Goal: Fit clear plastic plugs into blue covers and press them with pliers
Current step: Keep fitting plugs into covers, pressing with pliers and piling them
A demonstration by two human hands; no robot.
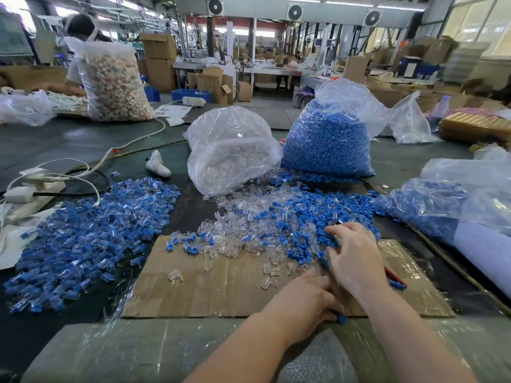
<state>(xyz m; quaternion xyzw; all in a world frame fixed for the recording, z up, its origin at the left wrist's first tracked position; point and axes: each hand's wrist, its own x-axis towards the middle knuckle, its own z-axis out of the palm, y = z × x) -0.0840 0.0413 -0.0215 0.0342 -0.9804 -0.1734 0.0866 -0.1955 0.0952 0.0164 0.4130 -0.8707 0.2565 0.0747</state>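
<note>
A mixed heap of blue covers and clear plastic plugs (276,217) spreads over the far edge of a cardboard sheet (221,288). My right hand (354,258) lies on the heap's right side, its fingers spread and curved down among the blue covers. My left hand (301,299) rests on the cardboard nearer me, fingers curled, with a blue cover (341,319) poking out under them. A red plier handle (396,277) shows just beyond my right wrist; the rest of the tool is hidden. Several loose clear plugs (174,275) lie on the cardboard.
A large pile of fitted blue-and-clear pieces (91,233) lies at the left. Behind the heap stand a bag of clear plugs (232,150) and a bag of blue covers (326,145). Another bag of blue parts (448,200) lies right. Power strips and cables (25,189) sit far left.
</note>
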